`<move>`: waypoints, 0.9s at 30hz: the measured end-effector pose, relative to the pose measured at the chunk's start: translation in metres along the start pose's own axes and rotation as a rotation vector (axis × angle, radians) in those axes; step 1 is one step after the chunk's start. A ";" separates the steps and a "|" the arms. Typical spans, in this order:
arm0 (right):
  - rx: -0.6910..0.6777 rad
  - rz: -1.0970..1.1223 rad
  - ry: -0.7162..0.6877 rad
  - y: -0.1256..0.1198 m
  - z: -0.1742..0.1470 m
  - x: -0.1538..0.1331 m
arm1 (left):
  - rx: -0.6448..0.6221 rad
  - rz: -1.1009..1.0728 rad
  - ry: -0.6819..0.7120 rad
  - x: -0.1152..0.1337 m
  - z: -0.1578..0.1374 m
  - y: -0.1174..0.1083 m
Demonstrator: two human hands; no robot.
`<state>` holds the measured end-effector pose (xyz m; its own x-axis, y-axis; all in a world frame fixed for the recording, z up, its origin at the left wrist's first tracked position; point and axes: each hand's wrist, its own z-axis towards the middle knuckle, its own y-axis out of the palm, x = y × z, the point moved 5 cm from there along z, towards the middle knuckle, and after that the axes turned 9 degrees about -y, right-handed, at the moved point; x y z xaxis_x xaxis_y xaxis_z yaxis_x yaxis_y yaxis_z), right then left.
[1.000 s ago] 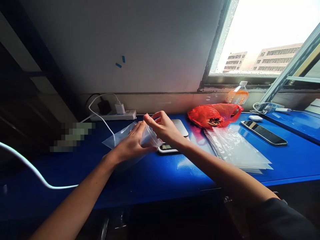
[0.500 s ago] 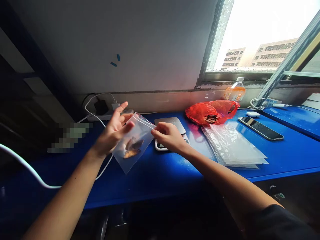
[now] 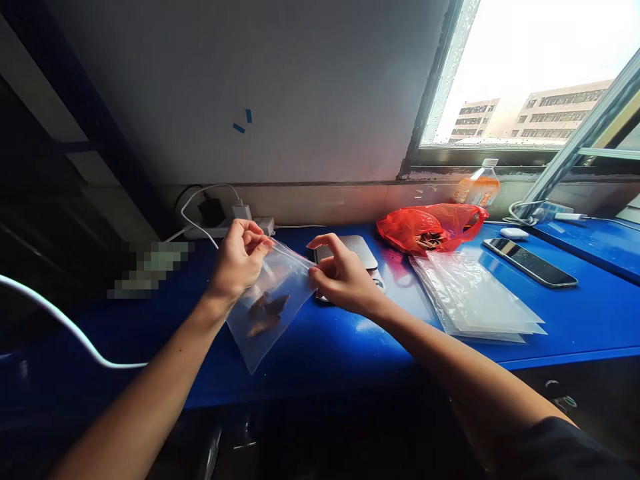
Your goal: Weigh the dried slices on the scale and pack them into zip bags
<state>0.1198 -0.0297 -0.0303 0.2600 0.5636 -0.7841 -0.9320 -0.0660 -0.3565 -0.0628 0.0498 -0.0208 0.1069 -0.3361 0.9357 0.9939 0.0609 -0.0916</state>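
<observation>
Between my hands hangs a clear zip-lock bag [image 3: 273,340] with a few brown, dried-looking pieces [image 3: 266,312] in its lower half. My left hand [image 3: 241,257] pinches the zip edge near the bag's upper left corner. At the other end of that edge, my right hand [image 3: 343,273] grips the right corner between thumb and fingers, its index finger raised. Behind my right hand sits a kitchen scale [image 3: 363,252] with a silver plate, partly covered by the hand. Whether the zip is sealed cannot be made out.
On the blue table [image 3: 370,360], a red plastic bag [image 3: 405,227] holds more brown pieces. A stack of clear bags [image 3: 480,300] lies before it, a phone [image 3: 530,262] to the right. An orange drink bottle [image 3: 479,185] stands behind. A white cable [image 3: 65,333] crosses the left side.
My left hand has gone from spread fingers to a pinch on the bag's zip edge. My right index finger has lifted. The view has shifted slightly left.
</observation>
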 end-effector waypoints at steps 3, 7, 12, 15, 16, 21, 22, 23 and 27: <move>-0.013 -0.136 -0.042 -0.004 0.002 -0.001 | -0.068 0.081 0.096 0.004 -0.011 0.014; 0.020 -0.086 -0.077 -0.008 0.008 0.008 | -0.253 0.103 0.121 0.013 -0.034 0.039; 0.073 0.033 -0.046 -0.003 0.010 0.023 | -0.307 0.092 0.100 0.017 -0.044 0.049; 0.135 0.020 -0.063 0.000 0.010 0.019 | -0.311 0.083 0.091 0.015 -0.042 0.046; 0.132 0.000 -0.066 0.001 0.011 0.016 | -0.309 0.084 0.096 0.015 -0.041 0.045; 0.097 -0.085 -0.089 0.002 0.015 0.001 | -0.209 0.115 0.197 0.025 -0.038 0.038; 0.097 -0.084 -0.097 0.002 0.016 0.000 | -0.194 0.105 0.217 0.027 -0.038 0.036; 0.093 -0.080 -0.098 0.002 0.017 -0.001 | -0.185 0.089 0.234 0.030 -0.037 0.035; 0.056 -0.090 -0.073 0.003 0.019 -0.002 | -0.123 0.005 0.256 0.040 -0.028 0.023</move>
<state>0.1114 -0.0148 -0.0205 0.3258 0.6241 -0.7102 -0.9190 0.0326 -0.3929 -0.0352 0.0109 0.0052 0.0991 -0.5631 0.8204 0.9875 -0.0461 -0.1509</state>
